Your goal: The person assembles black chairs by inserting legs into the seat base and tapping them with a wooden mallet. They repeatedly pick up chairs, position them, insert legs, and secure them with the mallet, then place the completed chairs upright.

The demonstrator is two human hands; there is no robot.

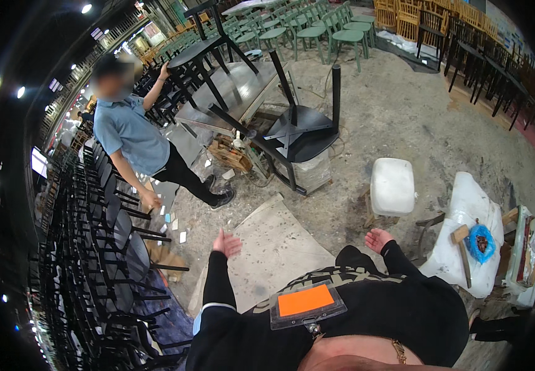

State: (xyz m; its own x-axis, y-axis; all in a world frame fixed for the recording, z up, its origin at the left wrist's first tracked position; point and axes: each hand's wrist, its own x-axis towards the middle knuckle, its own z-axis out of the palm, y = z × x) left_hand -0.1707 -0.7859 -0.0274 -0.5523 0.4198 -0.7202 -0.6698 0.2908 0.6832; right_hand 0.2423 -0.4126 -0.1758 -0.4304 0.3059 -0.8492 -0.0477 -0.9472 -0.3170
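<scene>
My left hand point(227, 243) is held out over a pale sheet point(267, 241) on the floor, its fingers apart and nothing in it. Out to the right, my right hand point(378, 240) is also spread and holds nothing, nearest to a white padded stool point(393, 185). Ahead of me a black chair point(303, 141) rests upside down on a low support, legs pointing up. Beyond it, another black chair point(199, 52) stands on a metal-topped table point(242, 86). A person in a blue shirt point(128, 133) has one raised hand at that chair's seat.
Stacked black chairs point(109, 260) fill the left side. Green chairs point(335, 31) stand in rows at the back, more dark chairs point(484, 68) at the far right. A mallet point(462, 250) and a blue plastic bag point(480, 243) lie on a white-wrapped surface point(459, 204). Scraps point(182, 237) litter the floor.
</scene>
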